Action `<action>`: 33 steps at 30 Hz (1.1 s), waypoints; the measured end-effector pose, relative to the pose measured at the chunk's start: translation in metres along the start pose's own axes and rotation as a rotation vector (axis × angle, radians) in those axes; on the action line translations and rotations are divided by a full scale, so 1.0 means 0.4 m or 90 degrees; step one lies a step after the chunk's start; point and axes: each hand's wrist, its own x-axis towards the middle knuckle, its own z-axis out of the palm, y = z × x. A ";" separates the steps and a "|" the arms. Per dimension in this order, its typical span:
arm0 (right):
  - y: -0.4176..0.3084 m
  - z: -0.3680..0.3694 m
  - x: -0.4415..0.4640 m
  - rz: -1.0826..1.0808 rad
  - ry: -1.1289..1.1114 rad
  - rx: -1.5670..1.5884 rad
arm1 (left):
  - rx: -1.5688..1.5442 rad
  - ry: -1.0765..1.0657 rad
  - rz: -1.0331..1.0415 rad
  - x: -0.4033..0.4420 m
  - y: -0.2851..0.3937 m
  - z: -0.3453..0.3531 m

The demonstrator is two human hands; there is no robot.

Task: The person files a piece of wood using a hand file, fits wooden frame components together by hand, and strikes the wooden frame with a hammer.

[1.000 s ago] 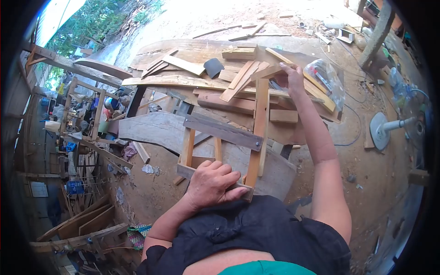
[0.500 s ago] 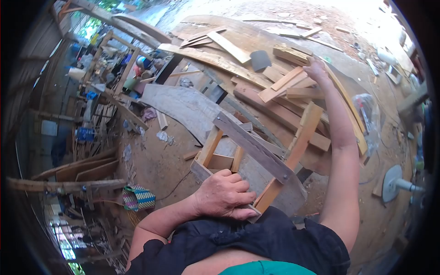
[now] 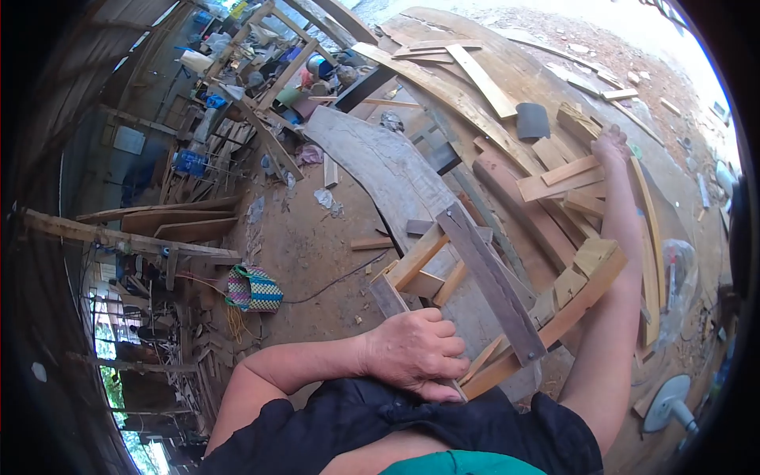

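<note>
My left hand (image 3: pixel 418 354) is closed around the near edge of a small wooden frame, close to my body. The frame joins a dark, weathered slat (image 3: pixel 495 285) to lighter wood pieces, with a long light rail (image 3: pixel 582 297) slanting up to the right. My right arm stretches out to the far right. There my right hand (image 3: pixel 611 149) is at the end of a rough light wood block (image 3: pixel 578 123), beside loose wood pieces (image 3: pixel 560 178). Its fingers point away from me and are small in view, so whether they grip the block is unclear.
A grey, worn board (image 3: pixel 372 150) lies under the frame. Long planks (image 3: pixel 459 99) and a reddish beam (image 3: pixel 526 210) lie beyond it. A woven basket (image 3: pixel 253 289) stands on the floor at left, near leaning boards (image 3: pixel 178 222). A white fan-like object (image 3: pixel 667 402) is at lower right.
The view has turned, so the surroundings shift right and downward. The frame sits farther right and lower, with my left hand still on it. My right arm stays stretched toward the wood pieces.
</note>
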 end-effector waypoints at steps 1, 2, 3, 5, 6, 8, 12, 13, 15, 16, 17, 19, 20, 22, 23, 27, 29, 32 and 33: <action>-0.005 0.003 0.013 0.016 -0.031 -0.011 | -0.001 -0.001 0.006 0.000 -0.001 -0.001; -0.005 0.011 0.023 0.008 -0.024 -0.009 | 0.006 0.005 0.001 0.000 -0.003 -0.001; -0.005 0.020 0.027 0.023 -0.015 -0.014 | 0.007 0.001 0.007 -0.001 -0.005 -0.001; -0.010 0.026 0.030 0.027 0.005 -0.020 | 0.015 0.010 0.007 -0.004 -0.008 0.001; -0.008 0.029 0.019 0.034 0.041 0.006 | 0.006 0.017 0.009 -0.006 -0.008 0.003; -0.004 0.030 0.000 0.037 0.081 0.030 | -0.001 0.031 0.010 -0.009 -0.006 0.007; 0.018 0.108 0.048 -0.104 0.101 0.130 | 0.001 0.042 0.011 -0.014 -0.002 0.006; 0.024 0.118 0.039 -0.137 0.148 0.176 | -0.006 0.047 0.008 -0.015 -0.001 0.007; 0.026 0.084 -0.007 -0.179 0.196 0.248 | 0.001 0.070 0.016 -0.019 -0.001 0.014; 0.031 0.073 -0.011 -0.173 0.210 0.284 | -0.007 0.079 0.025 -0.022 -0.001 0.015; 0.041 0.071 -0.009 -0.166 0.220 0.319 | 0.006 0.092 0.024 -0.024 0.000 0.014; 0.063 0.064 -0.011 -0.115 0.242 0.406 | -0.003 0.087 0.025 -0.027 0.006 0.015; 0.070 0.033 -0.027 -0.124 0.252 0.404 | 0.004 0.098 0.026 -0.029 0.007 0.016; 0.112 -0.035 -0.071 -0.130 0.241 0.595 | 0.007 0.117 0.035 -0.033 0.009 0.022; 0.128 -0.081 -0.119 -0.147 0.270 0.631 | 0.009 0.123 0.040 -0.035 0.011 0.023; 0.221 -0.221 -0.260 -0.200 0.410 0.696 | 0.022 0.076 0.031 -0.036 0.009 0.028; 0.266 -0.290 -0.341 -0.240 0.490 0.703 | 0.051 0.087 0.056 -0.040 0.008 0.029; 0.314 -0.381 -0.506 -0.234 0.476 0.795 | 0.063 0.084 0.056 -0.044 0.013 0.027; 0.322 -0.397 -0.567 -0.222 0.483 0.784 | 0.057 0.085 0.056 -0.045 0.016 0.021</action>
